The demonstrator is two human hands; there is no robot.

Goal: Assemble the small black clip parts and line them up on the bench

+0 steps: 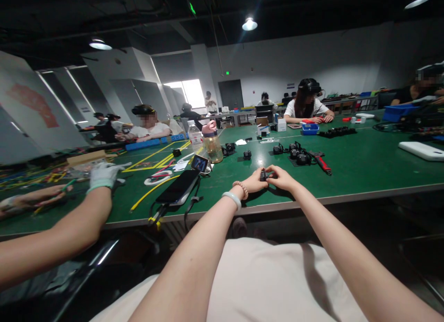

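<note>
Close to the front edge of the green table, a small black part (263, 175) is pinched between my two hands. My left hand (255, 182), with a beaded bracelet and a pale bangle at the wrist, grips it from the left. From the right, the fingertips of my right hand (281, 178) close on the same part. Beyond my hands stand several black parts (300, 154), with one lone black part (247, 154) farther left. A wrench with a red handle (323, 165) lies to the right of the group.
A phone (178, 187) with cables lies left of my hands, near a bottle with a pink lid (212, 144). At far left, a co-worker's gloved hand (103, 175) reaches over wires. A white case (421, 151) lies right; a blue bin (310, 129) stands farther back.
</note>
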